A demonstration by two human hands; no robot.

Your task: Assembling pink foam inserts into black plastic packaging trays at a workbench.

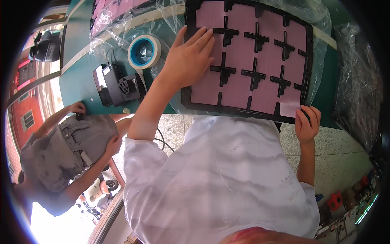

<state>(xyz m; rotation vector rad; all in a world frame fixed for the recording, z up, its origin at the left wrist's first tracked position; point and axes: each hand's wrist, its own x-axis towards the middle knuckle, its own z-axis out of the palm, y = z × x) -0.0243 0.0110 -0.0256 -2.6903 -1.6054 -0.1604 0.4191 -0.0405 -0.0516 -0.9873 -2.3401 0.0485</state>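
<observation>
A black tray (199, 106) with cross-shaped dividers lies in front of me, its compartments filled with flat pink pieces (232, 56). My left hand (187, 57) rests flat across the tray's left side, fingers stretched out over the pink. At the near right corner of the tray, my right hand (307, 123) is closed, thumb and fingers pinching the edge of a paler pink sheet (289, 109) that overlaps the corner compartment. Part of that grip is hidden by the fingers.
Left of the tray, a roll of tape (154, 51) and a black device (129, 87) stand on the green table (77, 87). Clear plastic film (166, 16) lies around the tray. A person in grey (73, 150) is at the left; bagged material (357, 81) is at the right.
</observation>
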